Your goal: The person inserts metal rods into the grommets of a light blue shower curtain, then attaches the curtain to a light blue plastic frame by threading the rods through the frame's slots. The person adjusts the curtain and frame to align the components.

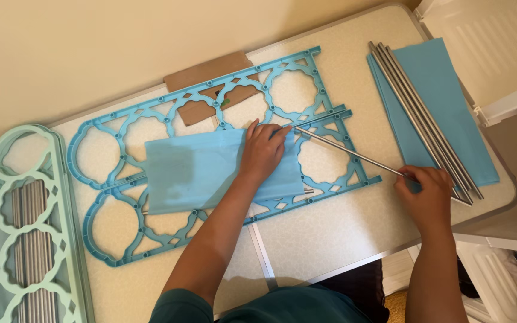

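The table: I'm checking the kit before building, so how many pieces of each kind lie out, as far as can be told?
Blue lattice panels: 2
Mint lattice panels: a stack, count unclear
Blue fabric sheets: 2, one under the left hand, one at right
Cardboard piece: 1
Steel rod in the right hand: 1
Loose rods: a bundle, count unclear
Total countable: 6

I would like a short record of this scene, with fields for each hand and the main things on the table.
left hand: presses on the blue fabric sheet, fingertips at one end of the metal rod
right hand: holds the other end of that rod
under the sheet: two blue plastic panels
rod bundle: lies on folded blue fabric
green panels: table's left edge
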